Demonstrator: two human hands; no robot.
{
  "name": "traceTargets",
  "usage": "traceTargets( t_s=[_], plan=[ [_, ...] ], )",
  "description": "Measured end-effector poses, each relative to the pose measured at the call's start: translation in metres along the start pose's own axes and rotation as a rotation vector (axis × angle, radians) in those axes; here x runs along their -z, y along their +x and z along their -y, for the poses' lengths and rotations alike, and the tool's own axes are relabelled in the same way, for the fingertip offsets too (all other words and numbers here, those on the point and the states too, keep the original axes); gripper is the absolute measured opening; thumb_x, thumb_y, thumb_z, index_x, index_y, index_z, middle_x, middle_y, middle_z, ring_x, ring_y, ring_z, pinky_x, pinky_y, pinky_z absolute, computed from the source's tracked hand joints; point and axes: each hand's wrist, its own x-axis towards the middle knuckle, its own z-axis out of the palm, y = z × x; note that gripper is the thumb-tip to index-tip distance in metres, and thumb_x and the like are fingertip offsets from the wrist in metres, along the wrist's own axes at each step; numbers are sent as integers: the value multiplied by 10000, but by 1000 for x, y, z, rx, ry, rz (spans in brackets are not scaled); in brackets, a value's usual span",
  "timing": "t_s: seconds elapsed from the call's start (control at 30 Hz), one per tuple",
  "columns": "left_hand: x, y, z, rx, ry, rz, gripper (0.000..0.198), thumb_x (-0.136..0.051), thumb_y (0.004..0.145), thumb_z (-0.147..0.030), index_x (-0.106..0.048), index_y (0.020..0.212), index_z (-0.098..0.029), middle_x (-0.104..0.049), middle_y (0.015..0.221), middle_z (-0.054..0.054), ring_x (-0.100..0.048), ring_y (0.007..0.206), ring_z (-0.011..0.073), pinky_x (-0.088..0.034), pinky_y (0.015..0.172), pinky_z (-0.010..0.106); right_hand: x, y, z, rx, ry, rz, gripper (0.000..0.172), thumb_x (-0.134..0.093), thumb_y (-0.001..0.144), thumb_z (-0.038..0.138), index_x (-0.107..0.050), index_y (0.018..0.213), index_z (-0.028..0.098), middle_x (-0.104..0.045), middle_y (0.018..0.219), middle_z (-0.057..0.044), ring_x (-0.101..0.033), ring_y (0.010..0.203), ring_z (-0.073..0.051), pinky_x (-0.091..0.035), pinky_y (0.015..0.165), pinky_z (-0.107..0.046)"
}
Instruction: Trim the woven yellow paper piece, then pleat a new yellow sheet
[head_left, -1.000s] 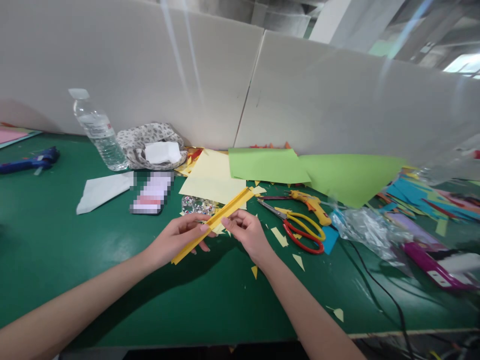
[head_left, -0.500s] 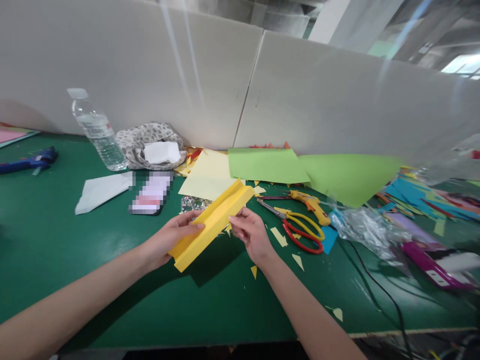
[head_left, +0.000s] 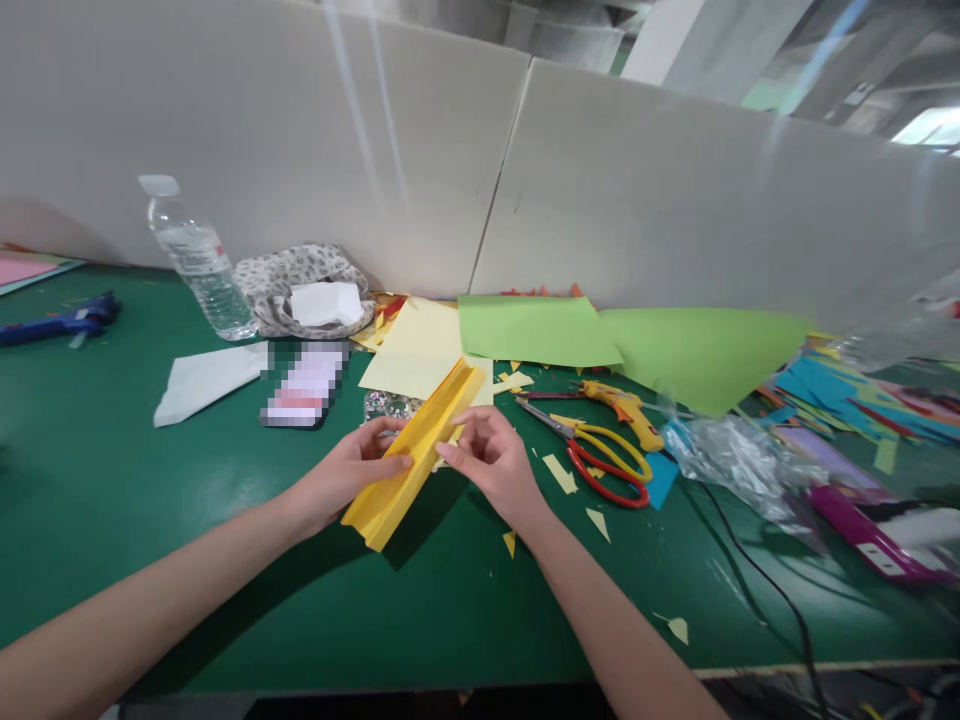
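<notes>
Left grip (head_left: 346,478) holds folded yellow paper (head_left: 426,428), right grip (head_left: 496,465) at its edge.

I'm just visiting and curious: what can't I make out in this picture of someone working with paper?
In the head view:
- Left hand: some fingertips, hidden behind the folded yellow paper.
- Clear packet: partly covered by the yellow paper.
- Phone: its screen, masked by blocky pixels.
- Bottle: its label print, too small to read.
- Blue tool: one end, cut off by the left edge.

The left forearm (head_left: 176,588) and right forearm (head_left: 600,605) are bare, slim, tapering.
</notes>
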Motion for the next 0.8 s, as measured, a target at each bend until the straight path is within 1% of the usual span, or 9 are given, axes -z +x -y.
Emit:
traceTargets(
  t_s=[0.1, 0.17, 0.23, 0.33, 0.4, 0.47, 0.6, 0.7, 0.8],
  plan=[
    [0, -1, -1, -51, 71, 19, 353, -676, 708, -279, -524, 1024, -241, -637, 940, -7, -603, 821, 148, -468, 705, 249, 0, -2, 2, -33, -46, 161, 259, -655, 734, 304, -588, 972, 226, -482, 648, 51, -447, 551, -76, -354, 515, -218],
    [-1, -2, -2, -99, 117, 19, 374, -694, 689, -288, -543, 1028, -242, -628, 1024, 5, -585, 936, 176, -456, 784, 271, 0, -2, 2, -88, -58, 207, 249, -625, 759, 347, -605, 969, 213, -519, 652, 37, -474, 540, -79, -358, 496, -219],
    [-1, -2, -4, -138, 144, 21, 401, -687, 699, -305, -549, 1073, -256, -608, 1104, 12, -557, 1016, 191, -435, 849, 288, 0, -1, 1, -147, -51, 194, 268, -602, 770, 395, -601, 949, 196, -523, 593, 43, -455, 474, -71, -333, 446, -211],
    [-1, -3, -4, -196, 181, 51, 427, -651, 736, -322, -538, 1145, -273, -579, 1177, 23, -537, 1056, 197, -420, 894, 312, 1, 1, 1, -201, -44, 140, 315, -579, 771, 456, -591, 901, 170, -497, 484, 62, -382, 390, -53, -276, 393, -196],
    [-2, -3, -1, -238, 241, 75, 453, -653, 734, -325, -533, 1168, -278, -550, 1219, 32, -532, 1055, 202, -436, 880, 321, 1, 2, 1, -218, -43, 113, 345, -570, 767, 482, -592, 889, 160, -486, 447, 66, -355, 365, -48, -258, 378, -190],
    [-3, -3, 2, -267, 321, 81, 473, -659, 728, -335, -529, 1179, -281, -529, 1234, 37, -540, 1013, 198, -467, 824, 316, 1, 2, 0, -226, -40, 92, 355, -568, 764, 491, -599, 870, 154, -477, 436, 65, -355, 361, -48, -253, 370, -187],
    [-4, -4, 3, -309, 422, 43, 457, -634, 744, -356, -530, 1179, -259, -540, 1176, 49, -548, 889, 167, -485, 744, 297, 1, 2, 2, -227, -26, 70, 331, -570, 765, 474, -608, 802, 148, -466, 437, 62, -341, 364, -43, -237, 369, -188],
    [-5, -4, 2, -293, 409, 23, 472, -634, 743, -357, -518, 1187, -246, -562, 1093, 51, -548, 831, 151, -481, 726, 287, 1, 1, 4, -203, 1, 44, 294, -625, 730, 442, -620, 766, 150, -418, 431, 75, -314, 374, -40, -221, 371, -192],
    [-5, -5, 1, -255, 360, 46, 465, -624, 754, -358, -512, 1194, -256, -573, 1042, 45, -564, 835, 155, -475, 750, 293, 1, 1, 5, -195, 41, -3, 268, -679, 683, 418, -638, 717, 155, -375, 421, 81, -307, 386, -43, -224, 373, -198]
  ],
)
